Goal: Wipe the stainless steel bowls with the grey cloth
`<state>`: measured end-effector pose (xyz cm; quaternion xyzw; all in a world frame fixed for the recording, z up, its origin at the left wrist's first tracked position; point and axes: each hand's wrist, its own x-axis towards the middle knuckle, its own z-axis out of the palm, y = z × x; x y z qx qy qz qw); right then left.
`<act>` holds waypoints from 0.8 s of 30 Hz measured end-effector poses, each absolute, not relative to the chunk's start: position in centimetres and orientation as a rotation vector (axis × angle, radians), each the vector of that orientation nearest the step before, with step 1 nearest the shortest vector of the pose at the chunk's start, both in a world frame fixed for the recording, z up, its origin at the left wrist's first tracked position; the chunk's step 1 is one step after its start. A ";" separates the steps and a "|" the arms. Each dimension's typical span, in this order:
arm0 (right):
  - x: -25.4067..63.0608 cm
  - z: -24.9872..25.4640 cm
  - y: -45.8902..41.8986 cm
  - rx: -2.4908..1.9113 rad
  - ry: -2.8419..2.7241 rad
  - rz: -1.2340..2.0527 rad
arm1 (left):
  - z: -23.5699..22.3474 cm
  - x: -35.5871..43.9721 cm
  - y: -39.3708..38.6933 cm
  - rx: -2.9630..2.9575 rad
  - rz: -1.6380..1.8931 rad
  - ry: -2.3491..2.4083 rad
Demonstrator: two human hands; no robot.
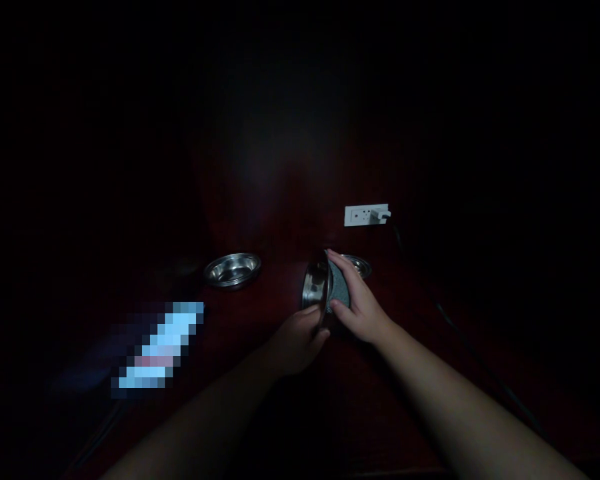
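Observation:
A shiny metal bowl (316, 285) is tipped on its side above the dark red surface. My left hand (298, 339) grips its lower rim, thumb on the near side. Against the bowl's right-facing side, my right hand (356, 301) presses a grey-green cloth (339, 288) with its fingers bent over it. Behind that hand, partly hidden, lies another metal dish (361, 265). A further metal bowl (233, 269) stands upright to the left, apart from both hands.
A lit, pixelated screen (163, 347) lies at the left. On the back panel is a white socket plate (366, 215) with a plug (380, 215) in it. A dark cable (473, 343) runs along the right. Much of the surroundings is too dark to make out.

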<state>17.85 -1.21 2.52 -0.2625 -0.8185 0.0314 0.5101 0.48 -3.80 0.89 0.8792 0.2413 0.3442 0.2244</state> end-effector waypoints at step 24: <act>17.4 2.7 -1.8 -0.583 -1.780 0.286 | 1.6 0.5 -4.8 2.550 0.890 0.633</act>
